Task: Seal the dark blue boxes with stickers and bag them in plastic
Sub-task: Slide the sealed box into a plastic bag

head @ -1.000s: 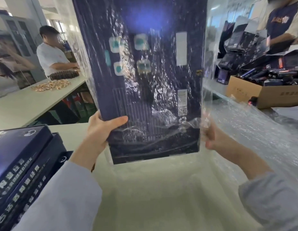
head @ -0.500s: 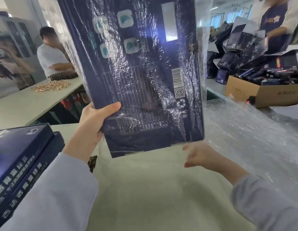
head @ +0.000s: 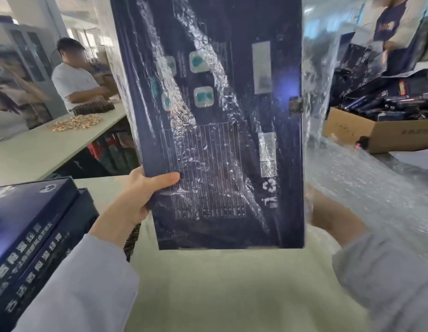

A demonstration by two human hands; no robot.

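**One box in the bag, two waiting on the table**

One large, flat dark blue cardboard box (head: 220, 140) stands upright in the air over the near table, its printed back facing the person who holds it. It sits inside one clear, crinkled plastic bag (head: 316, 80), whose film wrinkles across the face of the box and stands out past its right edge. On that face I count four pale rounded squares with teal centres (head: 203, 97), one printed grid of fine white lines and one small dark clasp (head: 295, 105) on the right edge.

The left hand (head: 141, 195) grasps the lower left edge of the box, thumb laid flat across the front and fingers behind. The right hand (head: 328, 212) is at the lower right edge, seen only blurred through the plastic with its fingers hidden behind the box, so I cannot tell whether it grips. Both arms wear pale grey sleeves.

At the near left lie two more dark blue boxes with white lettering (head: 28, 236), stacked one on the other. To the right a heap of clear plastic bags (head: 364, 188) spreads over the pale, matte table (head: 208, 295). Beyond it, far right, stands one brown cardboard carton (head: 376, 133) filled with dark packs.

A second long pale table (head: 40, 152) runs along the far left, with one heap of small golden pieces (head: 76, 122) on it. Two other people work in the room: one in a white shirt (head: 74, 85) at that table, one in a dark blue and white top (head: 395, 27) at the far right. A grey metal cabinet (head: 23, 56) stands against the far left wall, and bright windows lie behind.
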